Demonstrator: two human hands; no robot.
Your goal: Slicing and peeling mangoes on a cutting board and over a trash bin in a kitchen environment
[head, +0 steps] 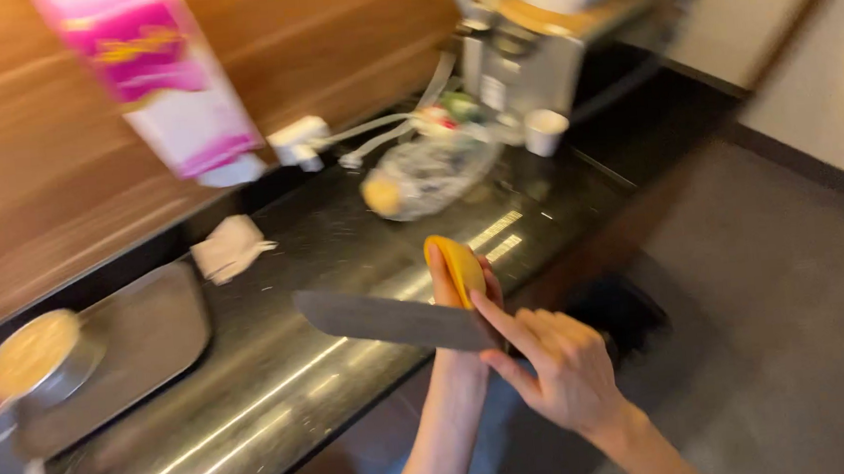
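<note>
My left hand (pixel 452 300) is raised over the counter's front edge and grips a yellow fruit piece (pixel 456 264) upright between its fingers. My right hand (pixel 557 362) is closed around the handle of a large knife (pixel 388 320). Its broad grey blade points left and lies flat just below the fruit, crossing in front of my left hand. The forefinger of my right hand reaches along the blade toward the fruit. The picture is blurred by motion.
A black glossy counter (pixel 283 378) runs along a wooden wall. A steel sink (pixel 149 334) with a round metal bowl (pixel 35 358) is at left. A crumpled cloth (pixel 230 247), clear plastic bag (pixel 427 176), white cup (pixel 544 132), metal appliance (pixel 519 64) and pink-white packet (pixel 164 77) stand behind. Grey floor (pixel 781 339) is right.
</note>
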